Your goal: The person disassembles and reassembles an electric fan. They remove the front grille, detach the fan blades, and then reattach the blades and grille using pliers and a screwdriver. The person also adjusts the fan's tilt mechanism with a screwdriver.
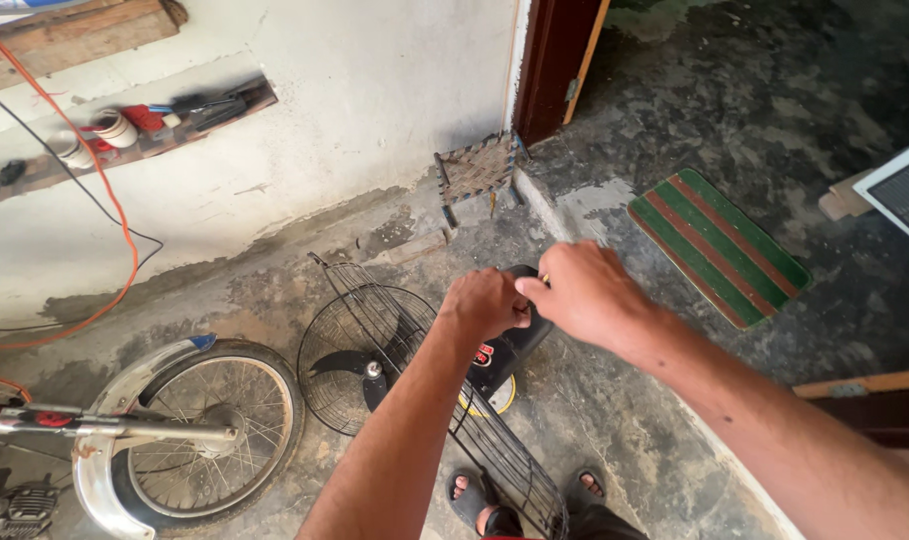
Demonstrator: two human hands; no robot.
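A black fan with a wire cage [359, 345] and dark blades stands on the concrete floor below me. Its black motor housing [504, 352] faces up towards me. My left hand [484, 303] is closed on the top of the housing. My right hand [584, 292] meets it there, fingers pinched on something small that I cannot make out. A loose wire grille [509, 465] leans by my sandalled feet [471, 499].
A motorcycle front wheel [209, 430] with a chrome mudguard stands at lower left. A striped green and red mat [717, 245] lies at right, near a doorway. An orange cable [114, 200] hangs down the white wall, under a shelf with tape rolls [114, 128].
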